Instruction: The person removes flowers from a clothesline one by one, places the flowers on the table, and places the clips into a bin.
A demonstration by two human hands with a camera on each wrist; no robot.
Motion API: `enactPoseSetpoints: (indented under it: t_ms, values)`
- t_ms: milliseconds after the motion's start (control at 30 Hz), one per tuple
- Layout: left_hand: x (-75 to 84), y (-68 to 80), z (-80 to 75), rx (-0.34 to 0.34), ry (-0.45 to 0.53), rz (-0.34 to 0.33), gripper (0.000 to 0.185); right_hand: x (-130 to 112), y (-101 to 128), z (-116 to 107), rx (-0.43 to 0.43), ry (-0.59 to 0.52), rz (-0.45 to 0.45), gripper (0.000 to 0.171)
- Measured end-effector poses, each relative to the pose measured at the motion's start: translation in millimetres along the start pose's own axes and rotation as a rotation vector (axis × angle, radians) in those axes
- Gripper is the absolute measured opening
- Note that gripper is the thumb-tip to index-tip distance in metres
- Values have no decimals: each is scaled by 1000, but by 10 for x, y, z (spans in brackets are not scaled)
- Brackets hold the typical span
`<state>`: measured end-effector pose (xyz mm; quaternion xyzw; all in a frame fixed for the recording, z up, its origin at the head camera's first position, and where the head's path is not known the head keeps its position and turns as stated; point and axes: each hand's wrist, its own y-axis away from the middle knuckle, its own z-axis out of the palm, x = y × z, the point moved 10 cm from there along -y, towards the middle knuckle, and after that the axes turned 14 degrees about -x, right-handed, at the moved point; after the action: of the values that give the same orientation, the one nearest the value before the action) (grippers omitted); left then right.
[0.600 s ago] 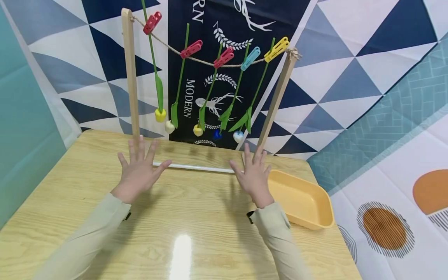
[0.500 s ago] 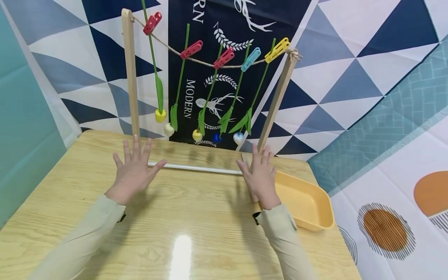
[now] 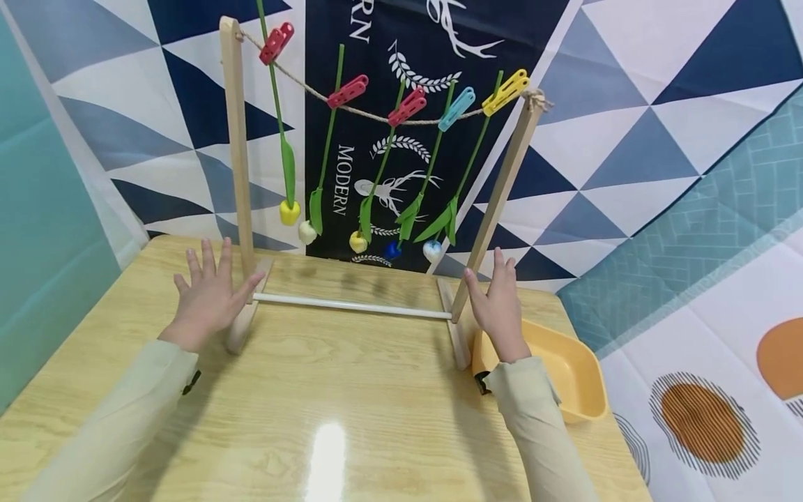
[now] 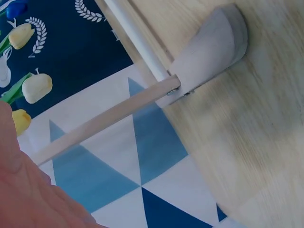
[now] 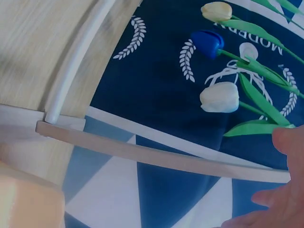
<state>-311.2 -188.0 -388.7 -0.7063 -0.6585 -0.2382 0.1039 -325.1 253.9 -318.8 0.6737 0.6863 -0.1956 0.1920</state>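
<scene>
Above the worktop [image 3: 339, 397]: rope [image 3: 307, 87] slung betw. L post [image 3: 237, 146] & R post [image 3: 502, 202]; 5 tulips hang off it, heads down, in front of you.
L grip [image 3: 203, 300]: released, fingers straight & spread, you hold nothing; it's near L post.
R grip [image 3: 500, 307]: released too, fingers extended, nothing held; just beside R post, can't tell re contact.
Red pegs [image 3: 348, 91]: 3, on your L & mid; they pin yellow tulip [image 3: 289, 213], cream tulip [image 3: 307, 232] & pale-yellow tulip [image 3: 358, 242], in that order L to R.
Blue peg [image 3: 457, 109]: pins blue tulip [image 3: 392, 249].
Yellow peg [image 3: 505, 92]: pins white tulip [image 3: 432, 250], closest to R post.
Far-L stem [image 3: 277, 104]: runs out of view up top, so you can't check its end.
White rod [image 3: 351, 305]: low crossbar betw. the posts; L foot [image 3: 241, 331] & R foot [image 3: 461, 345] rest on worktop.
Tub [image 3: 567, 376]: on worktop at your R, partly behind R sleeve [image 3: 527, 397]; can't vouch for all its inside.
Hung so far: 5 of 5 visible tulips, 1 peg ea.; I'd judge your pegging done, or v. nearly.
Unhung: no loose tulip or spare peg in view; prob. nothing left for you but min. tidying, e.g. spacing, as pegs sit closer tog. twd R.
</scene>
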Motion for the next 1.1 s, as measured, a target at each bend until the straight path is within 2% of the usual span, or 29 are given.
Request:
enactPoseSetpoints:
  t_ms: [167,333,467,600,667,800,900,1000,1100]
  values:
    - [-30,-103,-27,-17,79,5,90,62,-92,-50,37,-75,-11,71]
    - [-52,-191,-45,-19,274,47,91,147,-234,-8,39,-201,-9,65]
    - [-35,-225,-120,52,443,106,88,200,-344,94,-20,-281,11,65]
    - [-14,-240,-186,131,543,111,83,214,-407,101,-3,-315,0,61]
    - [-8,-249,-207,161,551,90,80,207,-432,91,13,-331,-11,58]
    - [-2,-265,-280,232,490,64,56,182,-499,78,24,-318,-19,52]
    - [-5,-278,-329,274,450,66,44,174,-553,64,35,-256,-13,41]
    - [-2,-300,-348,294,443,76,42,174,-576,42,55,-190,-12,31]
    - [14,-328,-354,303,434,79,41,190,-571,25,69,-158,-9,27]
